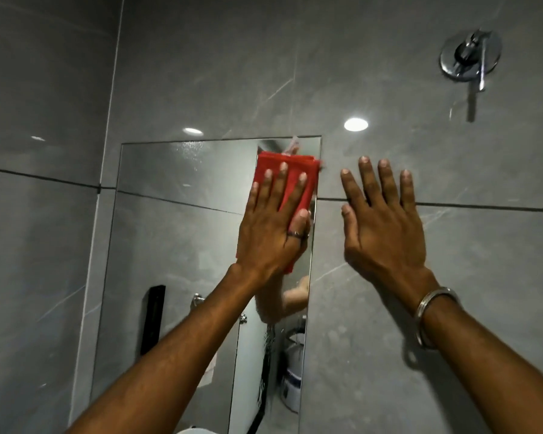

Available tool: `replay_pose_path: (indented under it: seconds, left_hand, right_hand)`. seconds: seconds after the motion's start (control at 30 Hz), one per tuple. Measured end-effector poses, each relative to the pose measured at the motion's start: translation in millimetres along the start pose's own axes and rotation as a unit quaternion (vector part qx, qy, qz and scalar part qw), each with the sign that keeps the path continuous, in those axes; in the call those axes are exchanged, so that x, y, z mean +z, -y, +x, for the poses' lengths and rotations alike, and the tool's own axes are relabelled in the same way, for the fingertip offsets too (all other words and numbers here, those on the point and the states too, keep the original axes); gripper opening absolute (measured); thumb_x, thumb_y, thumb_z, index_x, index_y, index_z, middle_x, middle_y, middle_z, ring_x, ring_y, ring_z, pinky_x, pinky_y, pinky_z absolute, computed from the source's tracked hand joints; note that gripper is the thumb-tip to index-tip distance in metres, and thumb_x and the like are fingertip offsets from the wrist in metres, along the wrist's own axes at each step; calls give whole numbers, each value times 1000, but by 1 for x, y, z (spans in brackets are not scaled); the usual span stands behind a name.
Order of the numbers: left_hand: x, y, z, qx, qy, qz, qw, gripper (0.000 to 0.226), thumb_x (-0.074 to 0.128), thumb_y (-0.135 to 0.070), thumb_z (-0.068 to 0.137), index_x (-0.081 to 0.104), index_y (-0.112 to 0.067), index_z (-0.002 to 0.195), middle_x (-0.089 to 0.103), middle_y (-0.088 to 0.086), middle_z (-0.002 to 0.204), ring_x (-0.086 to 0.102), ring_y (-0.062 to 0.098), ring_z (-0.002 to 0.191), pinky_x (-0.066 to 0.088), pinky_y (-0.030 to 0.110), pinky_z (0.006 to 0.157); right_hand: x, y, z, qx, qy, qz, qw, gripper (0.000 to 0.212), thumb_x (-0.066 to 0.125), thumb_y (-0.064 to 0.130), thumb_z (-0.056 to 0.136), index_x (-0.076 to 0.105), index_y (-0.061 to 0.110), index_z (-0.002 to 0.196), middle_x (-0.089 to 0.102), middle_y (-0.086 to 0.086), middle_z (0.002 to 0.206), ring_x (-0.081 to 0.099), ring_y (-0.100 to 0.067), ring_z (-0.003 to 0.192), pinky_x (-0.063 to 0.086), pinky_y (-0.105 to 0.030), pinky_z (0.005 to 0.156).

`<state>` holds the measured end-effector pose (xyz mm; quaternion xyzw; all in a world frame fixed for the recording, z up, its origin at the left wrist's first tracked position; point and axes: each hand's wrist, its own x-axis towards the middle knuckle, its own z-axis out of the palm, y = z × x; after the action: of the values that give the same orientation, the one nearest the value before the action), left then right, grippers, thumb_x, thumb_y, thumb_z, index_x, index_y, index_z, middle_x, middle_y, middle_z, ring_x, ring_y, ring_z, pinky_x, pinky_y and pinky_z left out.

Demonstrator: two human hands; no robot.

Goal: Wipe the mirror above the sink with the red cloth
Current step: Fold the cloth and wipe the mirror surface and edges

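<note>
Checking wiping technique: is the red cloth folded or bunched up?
Folded: the red cloth lies flat with straight edges under the left hand on the mirror.

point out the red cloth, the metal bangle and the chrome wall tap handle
red folded cloth (290,170), head view, on its upper part above the fingertips
silver metal bangle (433,300), head view, on the band across the right wrist
round chrome wall tap handle (469,59), head view, on the round plate

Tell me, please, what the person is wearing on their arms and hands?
Both forearms are bare, with no sleeves in view. The left hand has a thin dark ring on one finger. The right hand has no ring, but a plain silver metal bangle circles its wrist.
</note>
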<state>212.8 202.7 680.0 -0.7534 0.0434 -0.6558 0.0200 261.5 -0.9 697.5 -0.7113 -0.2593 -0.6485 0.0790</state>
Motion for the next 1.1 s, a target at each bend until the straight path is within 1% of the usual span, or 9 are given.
replay_pose_path:
  seconds: [0.07,0.2,0.37,0.57,0.63,0.77,0.9,1.0,1.1]
  left_hand:
    - [-1,4,-39,-22,16,8,1000,64,18,-50,107,4,-24,164,-4,4,173,-7,23,160,3,50,130]
    - [8,-33,-66,-286,-24,-29,958,74,-6,-60,102,2,-21,163,-7,4,173,-8,24,160,3,52,130]
    - [18,-26,-121,-30,26,-17,999,62,13,-51,108,5,-25,163,2,6,173,0,27,160,7,56,128]
    - [18,-48,-140,-283,-35,-25,958,74,0,-64,103,8,-20,162,11,12,171,10,33,159,14,60,127]
    - [20,-54,-117,-266,-35,-29,963,75,-1,-62,103,10,-16,162,9,15,171,8,35,159,9,60,128]
    - [23,-47,-97,-115,-15,-15,993,60,13,-48,108,0,-24,162,-8,5,172,-3,29,160,-4,50,130]
    - [15,-29,-130,69,49,12,996,58,25,-45,107,17,-25,161,12,12,171,3,30,160,4,51,130]
    - [11,-27,-119,35,39,-2,999,60,22,-48,107,25,-21,160,12,11,171,1,28,160,3,51,130]
    - [7,-39,-56,-64,12,-17,998,61,26,-45,108,14,-21,163,3,10,173,-3,28,160,-1,53,129]
  right_hand:
    - [0,3,-4,1,-2,1,1000,66,21,46,108,4,27,169,-5,-5,178,-8,-25,165,-2,-53,133]
    - [3,6,-10,7,-11,2,1000,66,21,46,109,1,26,169,-6,-6,178,-6,-27,165,1,-55,133]
    - [8,8,-18,9,-14,7,1000,66,22,46,109,1,26,169,-3,-7,178,-2,-29,165,5,-58,132]
    - [15,26,-70,14,7,14,1000,69,25,43,108,2,22,169,-1,-8,178,-1,-29,165,-1,-51,133]
    - [17,33,-88,29,9,29,999,68,25,41,108,4,19,169,0,-9,178,-2,-28,165,-3,-48,134]
    - [21,40,-107,60,-6,47,997,66,20,39,108,6,19,169,1,-7,178,-4,-24,165,-8,-43,134]
    - [19,39,-113,63,-10,62,996,66,27,35,107,13,15,168,4,-6,177,-2,-23,165,-8,-40,134]
    - [15,37,-116,57,-2,60,997,68,31,34,106,15,12,168,8,-9,177,1,-25,165,-4,-43,135]
    - [13,39,-114,58,5,51,997,69,33,34,104,17,12,168,9,-10,177,1,-25,165,-4,-43,135]
